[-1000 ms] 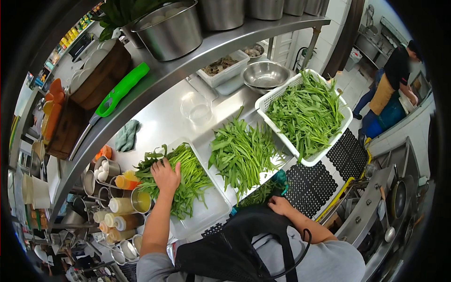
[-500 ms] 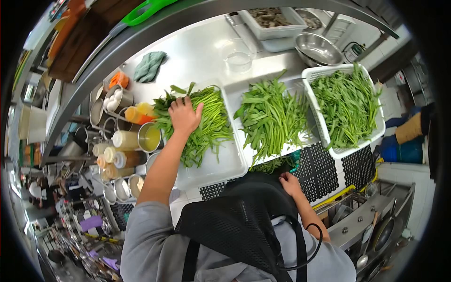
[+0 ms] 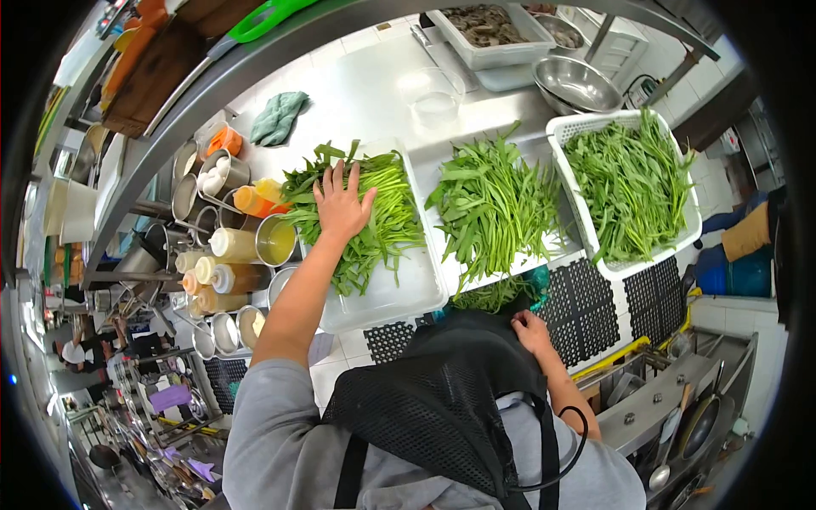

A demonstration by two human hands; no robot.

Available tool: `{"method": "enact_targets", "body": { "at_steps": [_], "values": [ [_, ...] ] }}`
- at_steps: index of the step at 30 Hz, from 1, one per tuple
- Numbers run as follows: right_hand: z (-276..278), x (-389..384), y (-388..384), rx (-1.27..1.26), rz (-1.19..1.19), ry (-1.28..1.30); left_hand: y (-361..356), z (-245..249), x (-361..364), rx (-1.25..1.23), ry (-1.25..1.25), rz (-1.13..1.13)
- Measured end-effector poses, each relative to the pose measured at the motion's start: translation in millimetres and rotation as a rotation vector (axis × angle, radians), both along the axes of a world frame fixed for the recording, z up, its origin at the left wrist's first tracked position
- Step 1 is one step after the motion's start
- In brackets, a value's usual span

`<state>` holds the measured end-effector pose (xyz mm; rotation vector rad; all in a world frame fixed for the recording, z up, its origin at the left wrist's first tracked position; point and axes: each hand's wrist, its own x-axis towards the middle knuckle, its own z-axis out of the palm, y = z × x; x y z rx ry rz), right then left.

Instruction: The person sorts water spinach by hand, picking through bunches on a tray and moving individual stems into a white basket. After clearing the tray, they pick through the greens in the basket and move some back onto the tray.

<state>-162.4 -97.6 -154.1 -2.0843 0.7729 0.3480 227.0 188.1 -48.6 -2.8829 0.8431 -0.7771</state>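
Note:
My left hand [image 3: 342,206] lies with spread fingers on top of a heap of leafy greens with long stems [image 3: 389,195]. That heap rests in a white plastic tray [image 3: 374,314], whose near end shows bare. My right hand [image 3: 532,333] is low, by the edge of the black mesh headwear [image 3: 425,382]. Its fingers are curled, and what they hold, if anything, is hidden. A second bunch of the greens [image 3: 493,204] lies in the middle on a metal tray. More greens [image 3: 629,191] fill a white perforated basket [image 3: 554,136] on the right.
Squeeze bottles [image 3: 231,245], a pot of yellow liquid [image 3: 277,241] and a pot of eggs [image 3: 223,174] stand left. Behind are a green cloth [image 3: 279,117], a clear round container [image 3: 432,95], metal bowls [image 3: 578,85] and a tub of shrimp [image 3: 489,51]. A metal shelf rail [image 3: 191,93] arches overhead.
My left hand stays on the greens, its fingers now more spread and pointing further forward. The view has shifted slightly. My right hand remains in nearly the same place.

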Motion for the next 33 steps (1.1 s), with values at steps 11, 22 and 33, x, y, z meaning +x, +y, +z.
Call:
{"method": "enact_targets", "body": {
  "at_steps": [11,22,33],
  "values": [
    [3,2,-25,-0.007,0.146,-0.08,-3,10,7,0.106,0.437,0.092],
    [93,123,-66,-0.046,0.083,-0.605,-69,79,-82,-0.252,0.057,0.084],
    [129,165,-80,0.769,0.015,-0.584,-160,29,-224,-0.573,0.459,-0.181]
  ]
}}
